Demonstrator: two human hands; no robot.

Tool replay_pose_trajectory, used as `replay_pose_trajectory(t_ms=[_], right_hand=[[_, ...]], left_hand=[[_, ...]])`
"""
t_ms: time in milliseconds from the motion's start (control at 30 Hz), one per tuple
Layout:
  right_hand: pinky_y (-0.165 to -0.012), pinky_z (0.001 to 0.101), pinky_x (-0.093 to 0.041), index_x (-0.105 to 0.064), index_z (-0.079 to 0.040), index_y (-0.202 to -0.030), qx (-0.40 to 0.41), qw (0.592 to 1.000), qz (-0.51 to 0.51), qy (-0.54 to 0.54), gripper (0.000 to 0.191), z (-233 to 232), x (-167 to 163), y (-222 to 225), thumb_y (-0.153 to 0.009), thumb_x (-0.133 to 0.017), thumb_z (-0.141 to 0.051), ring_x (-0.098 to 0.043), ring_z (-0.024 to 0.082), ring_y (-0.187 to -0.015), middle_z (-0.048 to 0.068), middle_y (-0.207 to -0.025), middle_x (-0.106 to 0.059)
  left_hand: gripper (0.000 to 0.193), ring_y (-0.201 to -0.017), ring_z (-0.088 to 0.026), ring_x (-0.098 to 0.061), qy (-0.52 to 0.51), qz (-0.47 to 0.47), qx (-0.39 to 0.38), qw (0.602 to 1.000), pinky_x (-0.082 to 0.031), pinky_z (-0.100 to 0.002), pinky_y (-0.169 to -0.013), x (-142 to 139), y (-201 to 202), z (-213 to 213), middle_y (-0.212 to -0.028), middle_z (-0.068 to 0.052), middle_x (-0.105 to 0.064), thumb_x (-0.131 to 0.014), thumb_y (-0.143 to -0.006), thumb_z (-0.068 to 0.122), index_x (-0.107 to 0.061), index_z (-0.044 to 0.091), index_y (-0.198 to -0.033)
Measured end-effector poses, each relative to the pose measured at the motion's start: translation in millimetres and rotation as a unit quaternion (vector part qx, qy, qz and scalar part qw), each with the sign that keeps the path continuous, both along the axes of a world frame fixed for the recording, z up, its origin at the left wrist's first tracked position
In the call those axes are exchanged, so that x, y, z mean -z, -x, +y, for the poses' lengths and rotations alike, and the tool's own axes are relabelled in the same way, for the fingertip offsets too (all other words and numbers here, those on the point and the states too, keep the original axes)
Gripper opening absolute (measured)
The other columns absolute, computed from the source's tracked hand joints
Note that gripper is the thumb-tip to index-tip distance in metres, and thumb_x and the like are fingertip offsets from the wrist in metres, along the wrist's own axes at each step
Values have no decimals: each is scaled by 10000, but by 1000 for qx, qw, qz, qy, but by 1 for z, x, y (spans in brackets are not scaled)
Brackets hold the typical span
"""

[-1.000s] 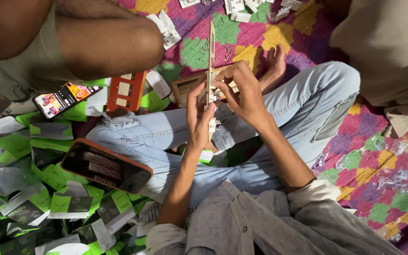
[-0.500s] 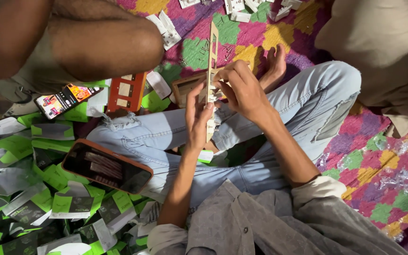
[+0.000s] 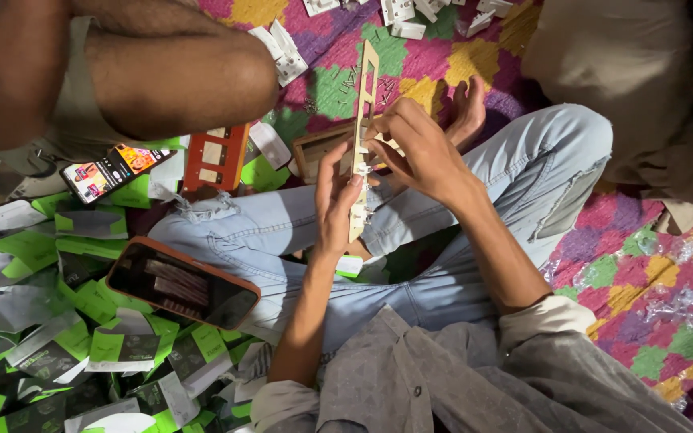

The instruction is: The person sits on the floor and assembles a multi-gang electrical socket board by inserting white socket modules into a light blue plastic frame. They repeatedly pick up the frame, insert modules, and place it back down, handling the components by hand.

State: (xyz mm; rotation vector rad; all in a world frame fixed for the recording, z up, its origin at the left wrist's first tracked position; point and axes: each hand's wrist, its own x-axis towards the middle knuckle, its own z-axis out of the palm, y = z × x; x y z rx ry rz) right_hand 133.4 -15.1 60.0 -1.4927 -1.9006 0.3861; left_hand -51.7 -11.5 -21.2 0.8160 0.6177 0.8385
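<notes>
I sit cross-legged in light blue jeans. A long, narrow tan strip [image 3: 360, 120] with rectangular cut-outs stands upright over my lap. My left hand [image 3: 335, 200] grips its lower part from the left, palm against the strip. My right hand [image 3: 416, 151] pinches the strip near its middle, fingertips curled at a small pale piece there. Small metal bits show along the strip's lower edge.
A dark tray with an orange rim [image 3: 183, 284] rests on my left thigh. Green and white packets [image 3: 58, 353] cover the floor at left. A lit phone [image 3: 108, 170] and an orange frame [image 3: 215, 155] lie near another person's bare knee [image 3: 194, 76]. White parts [image 3: 403, 14] lie on the patterned mat.
The strip has tipped slightly and my right hand's fingers have shifted along its middle. My left hand keeps its grip lower down.
</notes>
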Motion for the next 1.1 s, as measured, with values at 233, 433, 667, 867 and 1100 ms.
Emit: replay_pose_trajectory(t_ms=[233, 433, 667, 867, 1100], right_hand=[[-856, 396, -492, -611, 9, -1141, -34, 998, -53, -31, 316, 2, 2, -7, -888, -797, -29, -599, 300, -970, 120, -1050, -552], [-815, 406, -481, -597, 24, -1150, -27, 998, -48, 0, 332, 4, 10, -8, -890, -797, -26, -577, 309, -923, 139, -1018, -523], [-826, 404, -493, -584, 20, -1156, -8, 998, -57, -19, 319, 1, 12, -3, -928, -799, -36, -578, 300, -929, 134, -1032, -529], [-782, 398, -482, -664, 14, -1096, 80, 996, 12, -41, 245, -4, 12, 16, -919, -826, -32, -586, 305, -887, 131, -984, -567], [-727, 364, -490, -705, 2, -1031, 139, 988, 42, -56, 203, -7, 14, 27, -906, -860, -33, -611, 264, -869, 104, -961, -603]], left_hand=[[521, -994, -200, -668, 49, -63, 4, 997, -542, -318, -862, 11, 0, 1, -1330, -141, -636, -574, -1041, 103, -404, 44, -1530], [521, -1005, -207, -666, 43, -68, 3, 997, -551, -333, -879, 14, 0, 0, -1330, -154, -629, -572, -1044, 83, -399, 41, -1533], [509, -1035, -200, -652, 28, -69, 2, 997, -550, -342, -898, 9, -2, 0, -1363, -157, -615, -563, -1059, 109, -403, 39, -1538], [494, -1109, -179, -614, 9, -34, -9, 999, -522, -335, -951, 1, 0, 1, -1361, -137, -601, -566, -1075, 135, -433, 27, -1537], [476, -1223, -198, -598, -3, -26, -14, 1000, -508, -357, -1048, -2, 1, 2, -1410, -130, -577, -544, -1076, 96, -428, 20, -1531]])
